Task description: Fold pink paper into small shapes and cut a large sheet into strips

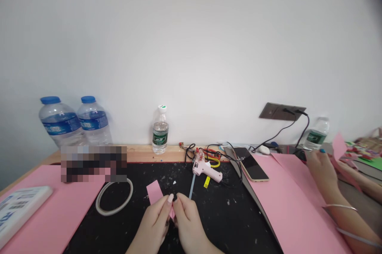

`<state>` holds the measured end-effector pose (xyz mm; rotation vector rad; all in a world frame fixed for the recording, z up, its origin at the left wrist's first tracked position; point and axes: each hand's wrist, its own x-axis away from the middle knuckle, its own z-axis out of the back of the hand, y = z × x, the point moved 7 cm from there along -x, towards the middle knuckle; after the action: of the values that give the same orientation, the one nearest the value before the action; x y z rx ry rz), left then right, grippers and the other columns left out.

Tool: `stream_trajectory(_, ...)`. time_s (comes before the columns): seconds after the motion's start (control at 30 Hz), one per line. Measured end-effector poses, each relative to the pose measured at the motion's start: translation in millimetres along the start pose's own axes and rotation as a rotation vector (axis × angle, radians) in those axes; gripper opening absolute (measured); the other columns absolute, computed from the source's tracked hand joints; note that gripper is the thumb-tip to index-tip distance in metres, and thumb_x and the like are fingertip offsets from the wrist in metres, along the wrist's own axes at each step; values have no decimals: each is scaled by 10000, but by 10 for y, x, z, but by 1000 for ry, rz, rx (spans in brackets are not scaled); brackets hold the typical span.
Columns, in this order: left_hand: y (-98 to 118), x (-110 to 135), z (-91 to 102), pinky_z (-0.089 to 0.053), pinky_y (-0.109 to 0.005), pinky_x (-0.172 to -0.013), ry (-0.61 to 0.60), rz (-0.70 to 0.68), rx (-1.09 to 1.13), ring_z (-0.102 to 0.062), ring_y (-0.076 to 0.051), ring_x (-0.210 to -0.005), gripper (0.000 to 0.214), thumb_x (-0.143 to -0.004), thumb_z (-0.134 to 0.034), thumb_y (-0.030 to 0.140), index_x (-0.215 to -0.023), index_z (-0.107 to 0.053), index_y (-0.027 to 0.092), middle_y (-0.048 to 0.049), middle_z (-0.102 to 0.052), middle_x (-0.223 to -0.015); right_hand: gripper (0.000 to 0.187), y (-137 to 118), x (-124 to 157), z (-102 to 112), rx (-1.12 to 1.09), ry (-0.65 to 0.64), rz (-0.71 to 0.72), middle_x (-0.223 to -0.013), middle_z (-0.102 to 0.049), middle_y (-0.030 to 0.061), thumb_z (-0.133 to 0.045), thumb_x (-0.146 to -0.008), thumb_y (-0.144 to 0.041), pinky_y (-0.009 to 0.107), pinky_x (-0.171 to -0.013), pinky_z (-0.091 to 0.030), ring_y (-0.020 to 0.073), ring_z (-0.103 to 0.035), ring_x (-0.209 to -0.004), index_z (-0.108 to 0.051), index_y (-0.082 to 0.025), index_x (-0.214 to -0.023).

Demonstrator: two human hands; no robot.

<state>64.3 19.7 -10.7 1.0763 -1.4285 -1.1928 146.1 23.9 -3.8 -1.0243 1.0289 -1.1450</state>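
Both my hands meet low in the middle of the black mat (209, 214). My left hand (153, 226) pinches a small pink paper piece (155, 192) between thumb and fingers. My right hand (189, 224) is closed against the same piece from the right, fingertips touching the left hand's. The paper sticks up and to the left of my fingers. A pink glue gun (205, 170) lies just beyond my hands with a clear glue stick (191, 188) pointing toward them.
A tape ring (114, 196) lies left of my hands. Pink paper sheets (59, 214) flank the mat. Water bottles (73, 123) and a small bottle (160, 130) stand at the wall. A phone (252, 164), cables and another person's hand (324, 170) are at right.
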Motion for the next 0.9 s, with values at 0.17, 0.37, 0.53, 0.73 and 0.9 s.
stream_trajectory(0.17,31,13,26,-128,-179,-357,29,-8,-68,-198,-60,-400,434,-785,-377,575,-560,-333,206,100,-225,-479,372,34,4,41,-35,70,5,-561,-391,-36,-382,-860,-439,205,-479,-287,105,-355,-537,-451,-171,-612)
stream_trajectory(0.37,65,23,22,-186,-172,-376,21,-34,-86,-261,-75,-450,412,-785,-400,551,-577,-373,196,75,-296,-525,356,-55,13,35,32,56,67,-565,-396,-31,-392,-861,-408,211,-496,-292,109,-354,-555,-449,-170,-603)
stream_trajectory(0.53,-1,-1,2,-174,-174,-349,-51,11,-41,-230,-65,-380,401,-809,-360,546,-598,-375,206,100,-261,-459,333,-47,-8,31,19,-4,63,-551,-324,-55,-353,-884,-341,210,-480,-252,91,-293,-527,-373,-177,-595)
stream_trajectory(0.73,155,-28,91,-265,-179,-405,-47,-129,-258,-326,-79,-376,334,-863,-349,437,-646,-437,199,98,-334,-425,275,-46,-43,88,21,-6,47,-579,-330,-57,-355,-890,-290,204,-480,-248,89,-296,-537,-358,-185,-636)
stream_trajectory(0.9,226,-43,133,-320,-190,-454,-49,-185,-387,-395,-100,-380,265,-878,-340,362,-705,-466,207,96,-380,-397,150,-144,-89,198,48,24,87,-629,-426,-37,-401,-854,-196,203,-526,-307,100,-382,-575,-463,-173,-719)
